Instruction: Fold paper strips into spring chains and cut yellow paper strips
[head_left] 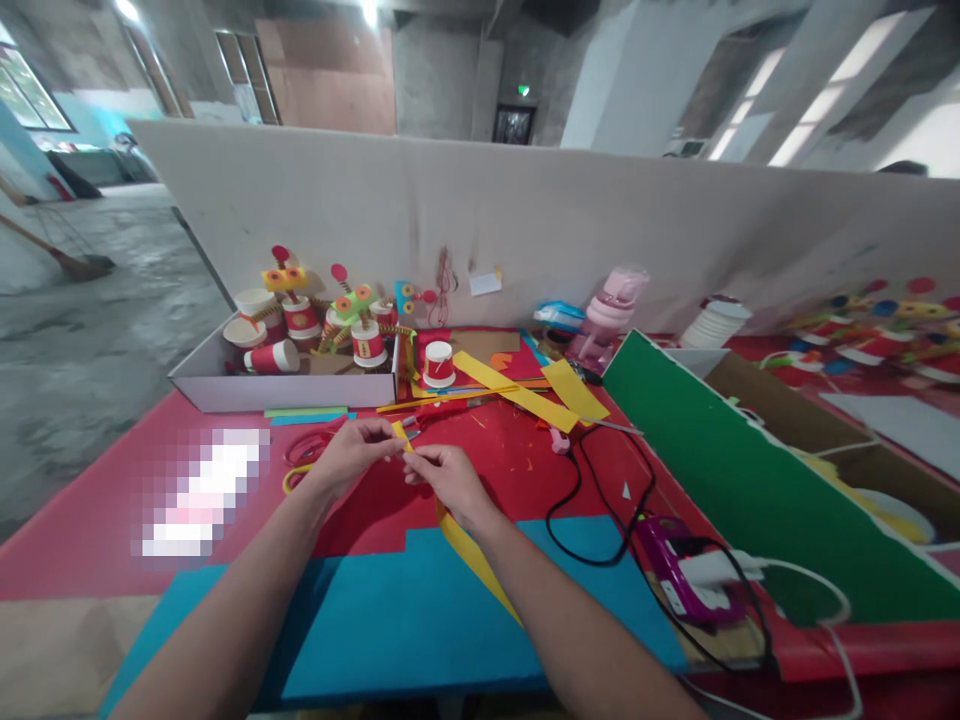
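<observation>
My left hand (pixel 351 456) and my right hand (pixel 444 474) almost meet above the table's red covering. Between their fingertips they pinch a small folded piece of yellow paper strip (pixel 401 431). A longer yellow strip (pixel 472 555) trails below my right wrist over the blue sheet (pixel 360 610); whether it joins the pinched piece is hidden. Yellow-handled scissors (pixel 294 480) lie left of my left hand, partly behind it. Beyond my hands, a red-and-white paper cup (pixel 439 364) stands upside down. Wide yellow paper strips (pixel 517 392) lie crossed to its right.
A white box (pixel 285 392) at the back left holds cup figures with springs and paper heads. On the right are a green-sided box (pixel 720 480), a purple power strip (pixel 679 575) and a black cable (pixel 577 490). A pink bottle-shaped object (pixel 609 310) stands by the partition (pixel 337 190).
</observation>
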